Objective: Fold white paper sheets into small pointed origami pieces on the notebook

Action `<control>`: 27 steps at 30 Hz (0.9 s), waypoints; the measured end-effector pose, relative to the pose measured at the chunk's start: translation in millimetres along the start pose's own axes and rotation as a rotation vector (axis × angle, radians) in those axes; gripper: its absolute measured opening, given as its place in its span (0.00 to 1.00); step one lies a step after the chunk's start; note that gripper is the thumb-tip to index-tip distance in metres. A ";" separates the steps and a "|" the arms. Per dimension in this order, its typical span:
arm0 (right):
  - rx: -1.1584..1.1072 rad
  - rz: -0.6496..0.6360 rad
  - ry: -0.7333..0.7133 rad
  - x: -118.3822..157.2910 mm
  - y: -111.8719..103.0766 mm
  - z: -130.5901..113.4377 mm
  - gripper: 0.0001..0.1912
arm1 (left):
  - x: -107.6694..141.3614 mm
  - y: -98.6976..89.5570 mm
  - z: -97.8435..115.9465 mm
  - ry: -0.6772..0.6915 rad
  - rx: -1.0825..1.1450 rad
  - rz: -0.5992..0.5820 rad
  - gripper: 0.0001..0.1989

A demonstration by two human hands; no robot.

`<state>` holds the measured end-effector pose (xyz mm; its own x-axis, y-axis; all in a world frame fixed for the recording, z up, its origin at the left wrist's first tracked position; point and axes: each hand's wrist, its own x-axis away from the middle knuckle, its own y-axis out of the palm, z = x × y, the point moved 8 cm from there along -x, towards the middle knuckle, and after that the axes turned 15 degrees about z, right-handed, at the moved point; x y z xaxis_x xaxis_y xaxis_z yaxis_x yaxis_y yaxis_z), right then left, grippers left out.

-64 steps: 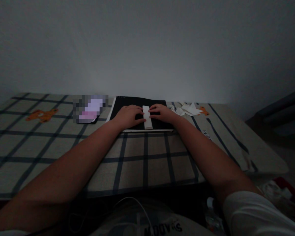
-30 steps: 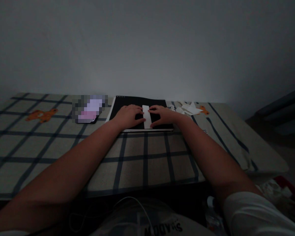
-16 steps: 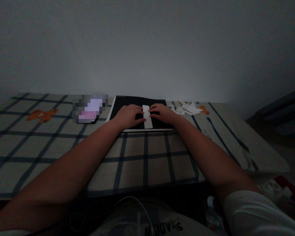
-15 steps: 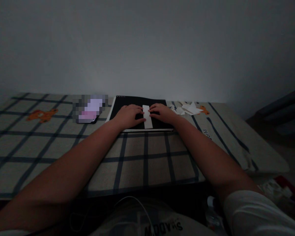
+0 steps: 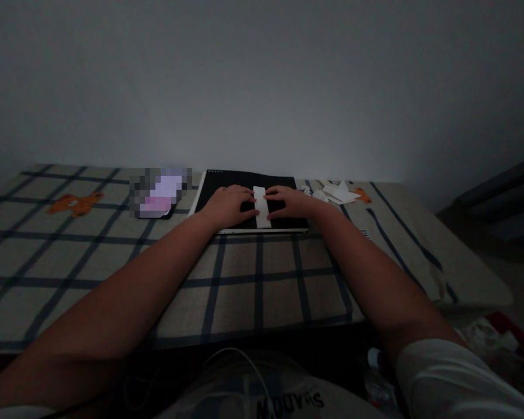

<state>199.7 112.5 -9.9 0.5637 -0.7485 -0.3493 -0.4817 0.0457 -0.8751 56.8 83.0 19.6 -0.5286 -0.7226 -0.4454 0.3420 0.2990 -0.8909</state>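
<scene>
A narrow white strip of paper lies lengthwise, pointing away from me, on a black-covered notebook. My left hand rests on the notebook at the strip's left side, fingers spread. Its fingertips touch the left edge, with the thumb near the lower part. From the other side my right hand reaches to the right edge, its thumb low and well apart from its fingers near the top. Neither hand is closed round the strip. Whether the strip is folded cannot be made out in the dim light.
A phone, blurred by pixels, lies left of the notebook. Loose white paper pieces lie to its right. A checked cloth with orange bear prints covers the table, which meets a grey wall. A clear bottle stands below the front edge.
My right thumb has slid toward me along the strip's right edge, so that hand is spread wider and its wrist has shifted slightly. My left hand and the strip look unmoved.
</scene>
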 end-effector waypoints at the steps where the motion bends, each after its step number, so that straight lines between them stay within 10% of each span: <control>1: 0.000 -0.012 0.013 0.8 0.3 0.2 0.36 | 0.1 0.3 -0.4 -0.004 0.000 -0.003 0.18; 14: 0.053 -0.052 0.053 7.1 0.1 -5.7 0.49 | 0.0 2.6 -2.2 0.017 0.016 0.001 0.20; 27: 0.051 0.089 -0.058 -0.6 -2.9 -8.9 0.23 | 0.4 2.0 -1.8 0.014 0.009 -0.002 0.19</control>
<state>194.7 106.9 -4.2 0.5587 -0.7008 -0.4435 -0.4974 0.1448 -0.8554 55.8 84.5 17.5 -0.5397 -0.7145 -0.4452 0.3481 0.2921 -0.8908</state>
